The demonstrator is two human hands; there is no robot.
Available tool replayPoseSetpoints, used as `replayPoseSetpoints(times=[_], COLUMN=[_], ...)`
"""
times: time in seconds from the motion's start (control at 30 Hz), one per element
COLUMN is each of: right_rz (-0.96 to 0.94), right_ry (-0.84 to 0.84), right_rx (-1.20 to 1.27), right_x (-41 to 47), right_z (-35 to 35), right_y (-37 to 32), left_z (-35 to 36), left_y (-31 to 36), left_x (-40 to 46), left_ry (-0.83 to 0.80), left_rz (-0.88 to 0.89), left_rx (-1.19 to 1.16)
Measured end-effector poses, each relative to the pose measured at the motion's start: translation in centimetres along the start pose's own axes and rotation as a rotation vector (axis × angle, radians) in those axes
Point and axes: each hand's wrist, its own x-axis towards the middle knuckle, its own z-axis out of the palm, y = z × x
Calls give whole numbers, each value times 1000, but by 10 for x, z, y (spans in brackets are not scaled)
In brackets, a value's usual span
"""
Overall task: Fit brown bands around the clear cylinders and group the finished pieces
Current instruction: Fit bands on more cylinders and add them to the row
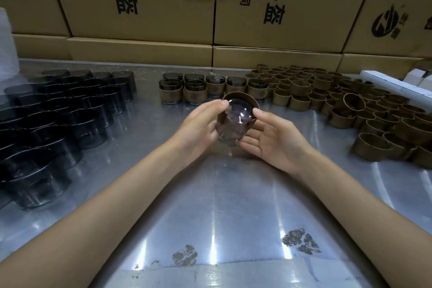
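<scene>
Steel table (210,194): bare cylinders (58,110) left, loose bands (350,100) right.

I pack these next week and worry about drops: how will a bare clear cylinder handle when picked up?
Probably slippery: the cylinder looks smooth and glossy, and both the left hand and the right hand grip it. Likely rigid yet breakable. On its side it would probably roll.

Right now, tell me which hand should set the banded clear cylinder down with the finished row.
Left, probably: the left hand wraps the clear glass cylinder, while the right hand only steadies its brown band. The finished row lies straight ahead.
</scene>
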Motion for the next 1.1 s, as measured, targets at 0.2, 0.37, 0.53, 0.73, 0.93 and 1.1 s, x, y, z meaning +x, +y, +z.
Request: replayPoseSetpoints(times=[0.2, 0.37, 0.53, 0.73, 0.93, 1.1], right_rz=[-35, -46, -114, -154, -125, -102], right_ry=[-78, -188, -258, -304, -334, -127], right_rx=[123, 90, 48, 34, 32, -70], right_x=[0, -4, -8, -11, -13, -9], right_z=[-5, -7, -8, -4, -5, 0], right_y=[1, 2, 2, 1, -2, -1], left_z=[-17, -18, -16, -12, -14, -14], left_y=[4, 2, -1, -2, 0, 5], left_x=[-2, -5, -6, -9, -11, -7], left_ry=[-189, -213, -341, -441, -437, -269], left_rz=[-255, -234, -186, -111, -95, -131], left_rx=[135, -17, -112, -95, -82, 15])
